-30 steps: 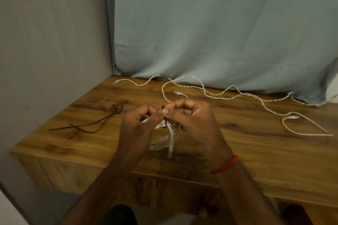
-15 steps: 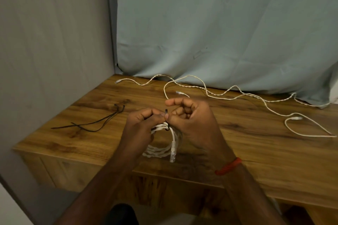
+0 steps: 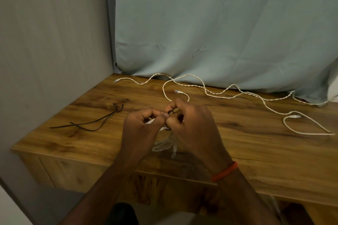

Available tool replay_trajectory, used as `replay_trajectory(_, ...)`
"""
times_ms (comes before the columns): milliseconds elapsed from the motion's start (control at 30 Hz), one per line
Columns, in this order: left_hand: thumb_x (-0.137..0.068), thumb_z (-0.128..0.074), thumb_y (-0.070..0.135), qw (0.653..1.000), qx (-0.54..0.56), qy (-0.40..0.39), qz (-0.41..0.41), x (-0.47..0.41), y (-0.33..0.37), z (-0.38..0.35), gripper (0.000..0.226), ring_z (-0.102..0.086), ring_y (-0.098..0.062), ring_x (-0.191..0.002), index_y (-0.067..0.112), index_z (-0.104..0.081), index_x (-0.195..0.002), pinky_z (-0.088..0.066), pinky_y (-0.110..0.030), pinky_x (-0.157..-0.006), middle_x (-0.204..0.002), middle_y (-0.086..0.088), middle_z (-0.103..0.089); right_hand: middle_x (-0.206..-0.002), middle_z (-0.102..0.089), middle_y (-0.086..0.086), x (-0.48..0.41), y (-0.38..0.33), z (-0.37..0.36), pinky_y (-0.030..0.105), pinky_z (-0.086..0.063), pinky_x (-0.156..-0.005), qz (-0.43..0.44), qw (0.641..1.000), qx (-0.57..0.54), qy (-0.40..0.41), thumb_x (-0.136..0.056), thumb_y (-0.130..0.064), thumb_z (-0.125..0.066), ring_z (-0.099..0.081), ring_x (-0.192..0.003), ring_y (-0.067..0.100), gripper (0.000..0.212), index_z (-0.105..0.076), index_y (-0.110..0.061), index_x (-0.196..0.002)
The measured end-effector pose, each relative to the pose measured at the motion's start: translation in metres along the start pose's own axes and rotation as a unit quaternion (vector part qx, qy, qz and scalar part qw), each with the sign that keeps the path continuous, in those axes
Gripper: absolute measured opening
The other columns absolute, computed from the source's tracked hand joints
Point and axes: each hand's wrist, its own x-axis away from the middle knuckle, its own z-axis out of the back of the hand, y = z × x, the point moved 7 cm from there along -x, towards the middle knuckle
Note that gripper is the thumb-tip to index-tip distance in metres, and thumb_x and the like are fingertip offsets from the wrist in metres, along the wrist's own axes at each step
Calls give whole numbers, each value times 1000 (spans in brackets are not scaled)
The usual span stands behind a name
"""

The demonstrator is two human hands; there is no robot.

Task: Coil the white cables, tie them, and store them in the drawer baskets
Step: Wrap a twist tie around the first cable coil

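Between the fingertips, the end of the black tie (image 3: 171,112) that stood straight up half a second ago is now bent over into a small loop, and both hands have closed in a little tighter over the bundle. At the centre of the frame the left hand (image 3: 141,129) pinches the tie with thumb and forefinger, its other fingers curled. The right hand (image 3: 195,128) meets it fingertip to fingertip, also pinching the tie. The coiled white cable (image 3: 162,145) hangs just below and between them, partly hidden and blurred, with one plug end dangling. By the look of it, this first coil is wound and its tie is mid-knot, not yet snug. A good deal seems left to do. Loose white cables (image 3: 215,93) sprawl uncoiled across the far side of the table (image 3: 256,151), from upper centre out to the right edge; how many there are I cannot tell. Spare black ties (image 3: 95,123) lie at the left of the frame, well apart from the hands. No drawer basket is in view, so storing appears not yet begun.
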Motion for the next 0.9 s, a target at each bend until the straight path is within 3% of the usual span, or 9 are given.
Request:
replay_trajectory(133,-76,-67,13,1000,-7,3,-15,-1,0,1,12,-72,-14,-74,15,-76,-70,-55,-30,-69,-74,3,-76,-63,-65,-6,-1,-5,3,36,-50,-57,18,1000,9,11,-78,-35,-54,-57,-58,15,24,-71,-28,-93)
replay_trajectory(267,-76,-70,16,1000,-5,-1,-16,0,-4,1,10,-71,-16,-73,9,-76,-71,-55,-31,-70,-72,2,-75,-66,-69,-5,-2,-9,6,34,-51,-59,42,999,22,-1,-77,-33,-59,-61,-61,14,24,-76,-28,-92)
replay_trajectory(567,-77,-72,12,997,-31,-11,-70,3,-5,-1,8,-72,-7,-75,13,-76,-70,-53,-23,-71,-75,9,-76,-75,-65,-3,-3,-14,0,35,-47,-63,80,984,154,-45,-78,-31,-61,-60,-74,23,17,-66,-27,-94)
replay_trajectory(633,-77,-73,20,997,-27,-10,-65,3,-5,1,10,-73,-8,-77,12,-77,-74,-55,-26,-71,-77,8,-77,-73,-68,-1,-4,-12,3,33,-48,-64,56,991,108,-59,-77,-28,-64,-63,-72,23,24,-71,-25,-99)
replay_trajectory(700,-77,-69,31,997,-30,-5,-70,3,-2,5,20,-73,-9,-75,13,-78,-76,-56,-30,-70,-77,7,-76,-70,-71,0,-6,-2,6,32,-54,-67,-18,997,-6,-76,-75,-20,-74,-65,-66,14,32,-74,-20,-108)
replay_trajectory(767,-77,-67,34,996,-45,1,-82,2,2,8,22,-72,-9,-74,15,-78,-77,-56,-32,-69,-76,8,-76,-64,-70,-2,-6,6,6,30,-54,-62,-56,994,-60,-66,-72,-17,-78,-60,-56,7,24,-77,-20,-96)
replay_trajectory(833,-78,-67,33,995,-51,6,-91,1,5,9,21,-72,-9,-74,16,-79,-77,-57,-36,-69,-76,9,-76,-57,-65,-4,-5,4,6,29,-51,-55,-42,997,-55,-36,-73,-19,-76,-53,-49,6,8,-76,-19,-80)
replay_trajectory(900,-78,-66,32,994,-49,13,-98,0,7,9,21,-72,-8,-75,15,-78,-77,-57,-37,-70,-77,8,-76,-55,-62,-6,-3,-3,8,28,-49,-54,-10,999,-31,3,-74,-23,-73,-54,-49,8,5,-72,-19,-74)
